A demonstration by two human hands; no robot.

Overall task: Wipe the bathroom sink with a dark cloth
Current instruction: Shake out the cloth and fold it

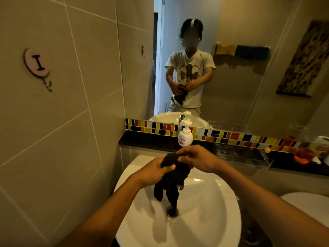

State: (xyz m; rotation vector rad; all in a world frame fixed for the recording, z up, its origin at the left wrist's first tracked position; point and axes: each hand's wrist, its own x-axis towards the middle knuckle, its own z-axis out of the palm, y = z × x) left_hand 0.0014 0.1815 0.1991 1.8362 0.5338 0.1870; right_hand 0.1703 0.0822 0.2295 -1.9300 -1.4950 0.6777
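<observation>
Dark cloth (171, 180) hangs lengthwise from two bare hands above a white sink (213, 202), its bunched top pinched between them and its loose tail dangling straight down toward the drain (172, 211). Left hand (154, 171) grips the upper fold; right hand (197, 158) closes on the top edge, slightly higher and further back. Basin lies directly below, so wiping likely means lowering the cloth.
</observation>
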